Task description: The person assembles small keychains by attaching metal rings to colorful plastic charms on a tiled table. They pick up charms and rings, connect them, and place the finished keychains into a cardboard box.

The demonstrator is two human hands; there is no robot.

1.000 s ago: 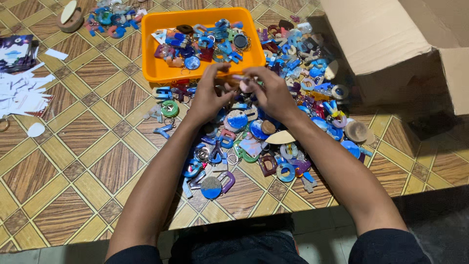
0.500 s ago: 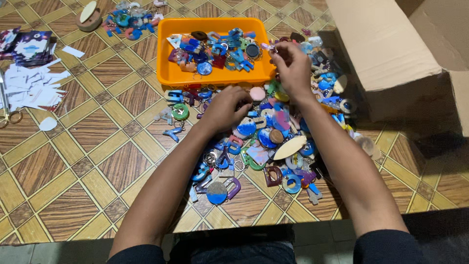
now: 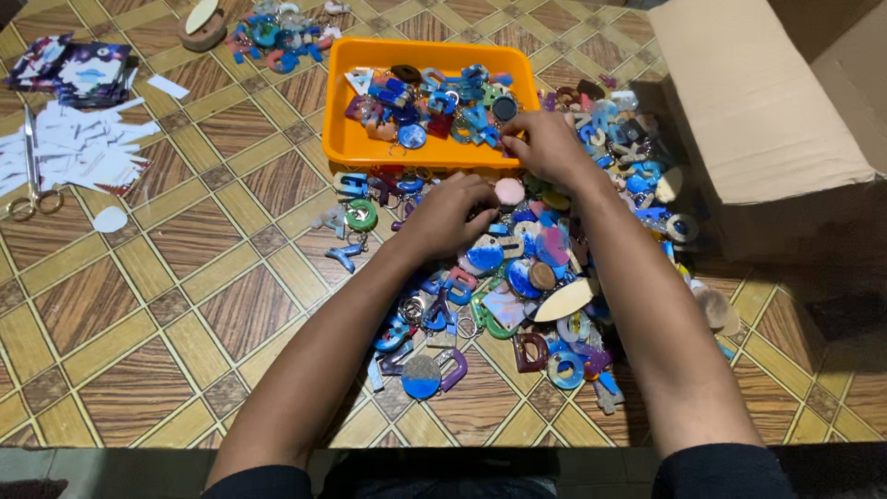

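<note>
1. Charms [image 3: 504,296] lie in a loose heap on the floor [image 3: 139,351] between both forearms, nearest the body; a sliding elbow could scatter those at the near edge, such as the round blue piece [image 3: 422,376].
2. Left hand [image 3: 450,214] rests in the middle of the heap, fingers curled down onto pieces beside a pink disc [image 3: 509,191]; whether it grips 1 I cannot tell. Key rings there look tangled, so lifting 1 could drag others along.
3. Right hand [image 3: 545,148] sits at the tray's [image 3: 337,139] near right corner, fingertips pinched, seemingly on a small piece I cannot make out. A loose pinch could drop it outside the rim.
4. Far left, scissors [image 3: 32,180] and paper scraps [image 3: 78,148] lie well apart from both hands, little risk.
5. Right, a box [image 3: 758,102] flanks the heap; pieces could slip under it.
</note>
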